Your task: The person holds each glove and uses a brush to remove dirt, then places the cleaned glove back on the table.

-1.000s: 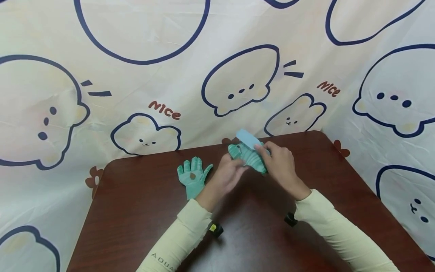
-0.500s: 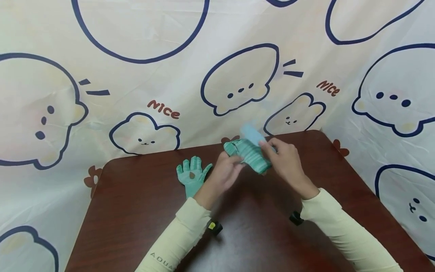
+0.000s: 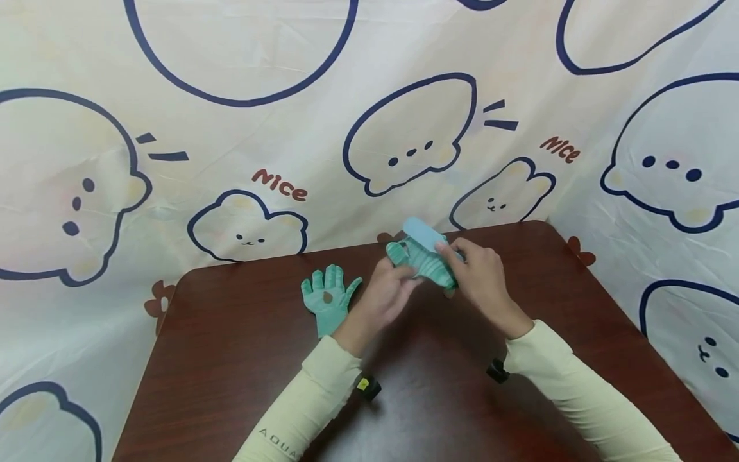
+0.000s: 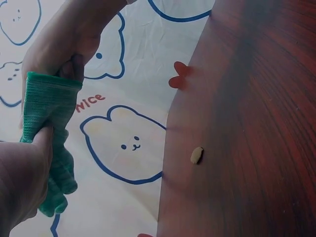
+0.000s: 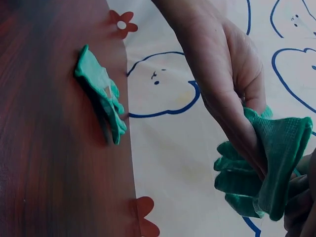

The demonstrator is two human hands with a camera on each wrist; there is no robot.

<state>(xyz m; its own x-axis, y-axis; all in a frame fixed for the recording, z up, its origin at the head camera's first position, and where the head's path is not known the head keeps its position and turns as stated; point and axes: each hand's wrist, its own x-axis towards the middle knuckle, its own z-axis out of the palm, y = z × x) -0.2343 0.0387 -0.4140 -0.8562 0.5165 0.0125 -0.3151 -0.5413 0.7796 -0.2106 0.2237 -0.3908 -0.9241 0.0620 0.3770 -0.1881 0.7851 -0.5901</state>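
Note:
In the head view my left hand [image 3: 388, 292] grips a green knit glove [image 3: 426, 262] above the table's far edge. My right hand [image 3: 480, 273] pinches a flat, light blue bar with a rounded end [image 3: 423, 234], which lies across the glove; its underside is hidden. The left wrist view shows the left thumb pressing the glove [image 4: 52, 108], with its cuff toward the right hand [image 4: 74, 34]. A second green glove [image 3: 329, 301] lies on the table, a brown oval spot on its palm. Neither wrist view shows the bar.
The dark red-brown table [image 3: 260, 385] meets a cartoon-printed cloth wall [image 3: 288, 141] at its back and sides. A small tan oval piece [image 4: 197, 155] lies on the table near its far edge, below the held glove.
The right hand shifted right and up with the blue bar, then came back left over the glove. The held glove swung and tilted slightly. The second glove stayed in place.

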